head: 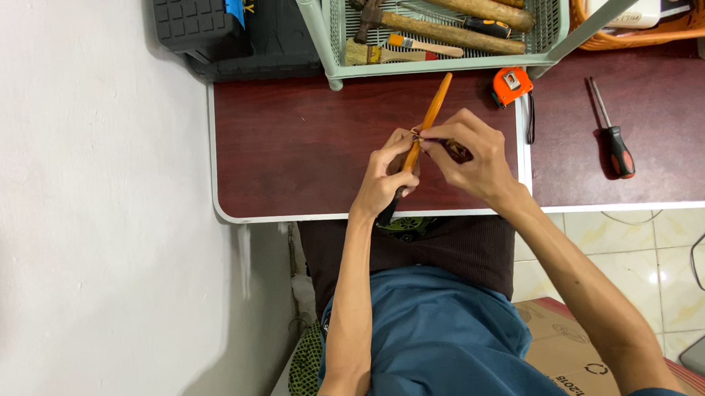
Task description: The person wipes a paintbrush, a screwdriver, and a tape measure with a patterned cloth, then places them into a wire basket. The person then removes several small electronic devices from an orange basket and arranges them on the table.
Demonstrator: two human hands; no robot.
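Person seated at a dark red-brown surface (287,153) with a pale edge, both bare hands working together over its middle.

Left hand (387,173): fingers curled and closed around a long orange tool (437,107), gripping it at about mid-length. The orange part runs up and away from the hands toward the basket; a dark end pokes out below the fist near the surface edge. What kind of tool it is cannot be told; looks like a slim handle or sheath.

Right hand (468,155): fingertips pressed together, pinching something small at the tool right where the left hand holds it. A small dark brown piece (457,151) shows under the right fingers; its nature is unclear.

Around them: orange tape measure (511,85) just beside the right hand, up and to the right. Red-and-black screwdriver (613,135) lying well apart on the adjoining surface to the right. Pale green wire basket (317,33) at the far edge, holding a hammer (432,27), a paintbrush (386,54) and other wooden-handled tools. Black toolbox (226,29) to the basket's left.
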